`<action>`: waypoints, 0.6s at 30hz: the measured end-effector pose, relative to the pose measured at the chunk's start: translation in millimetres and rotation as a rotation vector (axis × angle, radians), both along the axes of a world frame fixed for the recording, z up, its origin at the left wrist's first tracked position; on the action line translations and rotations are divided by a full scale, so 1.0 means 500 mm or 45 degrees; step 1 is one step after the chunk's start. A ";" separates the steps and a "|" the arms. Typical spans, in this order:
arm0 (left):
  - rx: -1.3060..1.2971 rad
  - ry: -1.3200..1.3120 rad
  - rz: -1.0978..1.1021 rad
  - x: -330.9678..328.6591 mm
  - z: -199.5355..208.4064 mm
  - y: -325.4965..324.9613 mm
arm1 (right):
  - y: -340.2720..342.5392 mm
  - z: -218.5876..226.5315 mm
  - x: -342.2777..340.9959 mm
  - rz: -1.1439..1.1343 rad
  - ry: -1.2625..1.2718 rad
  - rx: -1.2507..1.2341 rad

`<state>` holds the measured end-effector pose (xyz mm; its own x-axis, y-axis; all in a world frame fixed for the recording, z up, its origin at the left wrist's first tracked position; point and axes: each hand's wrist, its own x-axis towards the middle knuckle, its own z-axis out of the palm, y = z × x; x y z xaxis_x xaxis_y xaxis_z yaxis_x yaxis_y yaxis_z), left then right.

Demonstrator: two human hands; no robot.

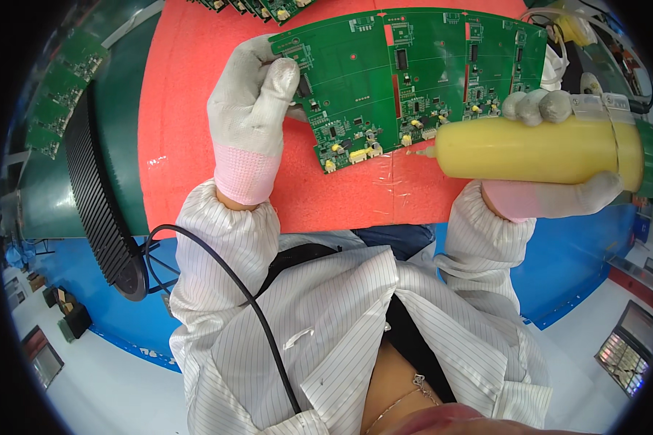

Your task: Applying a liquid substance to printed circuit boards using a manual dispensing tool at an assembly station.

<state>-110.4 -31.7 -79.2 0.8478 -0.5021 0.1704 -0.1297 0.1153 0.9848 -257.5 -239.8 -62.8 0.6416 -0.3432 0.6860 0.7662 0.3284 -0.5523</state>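
My gloved left hand (pixel 257 109) grips the left edge of a green circuit board panel (pixel 355 80), its thumb lying on the top face. The panel is held up, tilted, with several joined sections carrying dark chips and small white and yellow connectors along the lower edge. In my gloved right hand (pixel 559 152) is a yellow glue bottle (pixel 515 148), lying nearly level with its fingers wrapped round it. The bottle's narrow nozzle points left, close to the connectors at the panel's lower edge. From this angle I cannot tell whether the tip touches the board.
Beneath the panel lies a red foam mat (pixel 189 167) on a green table (pixel 123 156). More circuit boards stand at the top edge, and another board panel (pixel 62 94) lies far left. A black ribbed object (pixel 101 196) stands left of the mat. A black cable (pixel 232 275) loops past my left sleeve.
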 end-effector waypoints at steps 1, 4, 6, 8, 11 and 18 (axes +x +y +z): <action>-0.017 -0.002 0.001 0.002 -0.002 0.003 | -0.005 0.000 -0.002 -0.021 -0.025 0.011; -0.021 -0.016 0.015 0.009 -0.001 0.009 | -0.018 -0.001 -0.010 -0.068 -0.074 0.036; 0.000 -0.041 0.052 0.013 -0.001 0.012 | -0.024 -0.011 -0.022 -0.167 -0.023 0.052; -0.001 -0.037 0.049 0.012 0.002 0.014 | -0.019 -0.008 -0.020 -0.224 0.001 0.057; 0.005 -0.028 0.049 0.011 0.004 0.011 | -0.012 -0.012 -0.004 -0.070 -0.068 0.018; -0.034 -0.069 0.091 0.012 -0.004 0.009 | 0.005 -0.014 -0.002 0.027 -0.087 0.022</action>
